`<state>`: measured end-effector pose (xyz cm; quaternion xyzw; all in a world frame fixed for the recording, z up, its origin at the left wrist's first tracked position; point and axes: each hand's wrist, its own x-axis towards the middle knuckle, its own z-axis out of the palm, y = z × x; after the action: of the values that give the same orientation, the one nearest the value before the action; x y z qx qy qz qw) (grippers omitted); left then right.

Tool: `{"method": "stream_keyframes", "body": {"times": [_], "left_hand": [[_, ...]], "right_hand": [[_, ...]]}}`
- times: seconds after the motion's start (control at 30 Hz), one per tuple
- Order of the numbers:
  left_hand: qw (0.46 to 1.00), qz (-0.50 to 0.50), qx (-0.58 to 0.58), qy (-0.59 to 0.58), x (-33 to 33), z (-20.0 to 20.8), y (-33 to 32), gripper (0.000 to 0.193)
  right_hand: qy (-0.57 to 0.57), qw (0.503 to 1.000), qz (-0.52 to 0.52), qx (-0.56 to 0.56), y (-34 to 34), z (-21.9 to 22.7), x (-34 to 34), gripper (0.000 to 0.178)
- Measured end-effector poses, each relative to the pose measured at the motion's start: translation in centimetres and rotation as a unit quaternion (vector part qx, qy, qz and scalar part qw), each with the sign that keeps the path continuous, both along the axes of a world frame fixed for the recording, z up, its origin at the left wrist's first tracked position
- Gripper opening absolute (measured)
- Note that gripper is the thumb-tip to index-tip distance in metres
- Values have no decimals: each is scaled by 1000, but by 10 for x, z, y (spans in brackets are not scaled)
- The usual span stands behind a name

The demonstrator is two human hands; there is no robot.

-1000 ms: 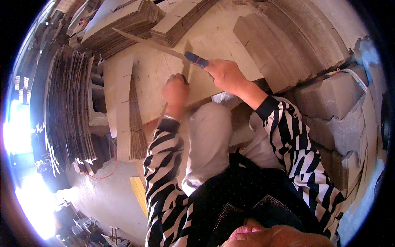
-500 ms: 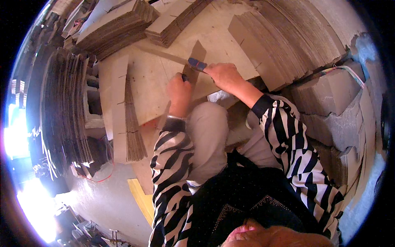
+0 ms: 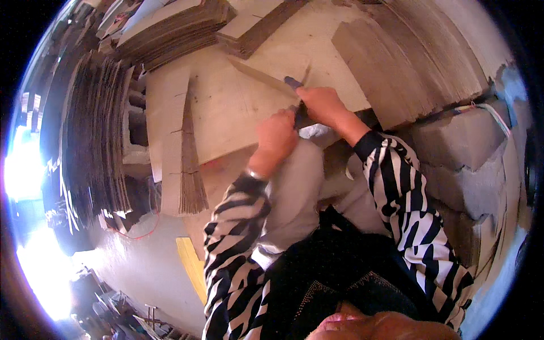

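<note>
Cardboard strip: slim, extending over the counter leftward from the right fingers; probably light, springy, crease-prone, best pinched near its close end. Left hand: fingers curled, grip unclear. Right hand: fingers pinching the strip. Cardboard stack: right of them.

Yellow board beside pale floor; thin red cord curving; light-coloured cord far right.

A pale wooden tabletop carries a thick cardboard stack at far left and a narrower stack beside it. A broad stack fills the right side; a slim bundle lies along the left edge.
</note>
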<state>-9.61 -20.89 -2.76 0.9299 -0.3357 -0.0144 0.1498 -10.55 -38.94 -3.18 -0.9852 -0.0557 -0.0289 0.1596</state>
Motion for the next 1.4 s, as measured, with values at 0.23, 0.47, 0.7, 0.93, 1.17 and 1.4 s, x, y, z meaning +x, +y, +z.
{"method": "stream_keyframes", "body": {"times": [0.23,0.47,0.7,0.93,1.17,1.4], "left_hand": [[957,196,93,-191,120,26,119,33],[877,299,265,-267,178,-43,207,20],[950,220,27,-222,168,-21,196,21],[976,121,-155,-91,142,-44,133,29],[942,226,-222,107,118,-37,73,25],[955,87,-214,184,131,6,78,33]], "right_hand": [[13,999,-32,-8,-5,8,-11,22],[16,999,-31,-20,5,8,-4,20],[-119,990,70,7,-6,0,-9,22],[-236,960,152,-7,12,21,-6,20],[-110,990,80,-45,2,-2,-5,21],[-82,996,6,-29,-17,2,16,28]]}}
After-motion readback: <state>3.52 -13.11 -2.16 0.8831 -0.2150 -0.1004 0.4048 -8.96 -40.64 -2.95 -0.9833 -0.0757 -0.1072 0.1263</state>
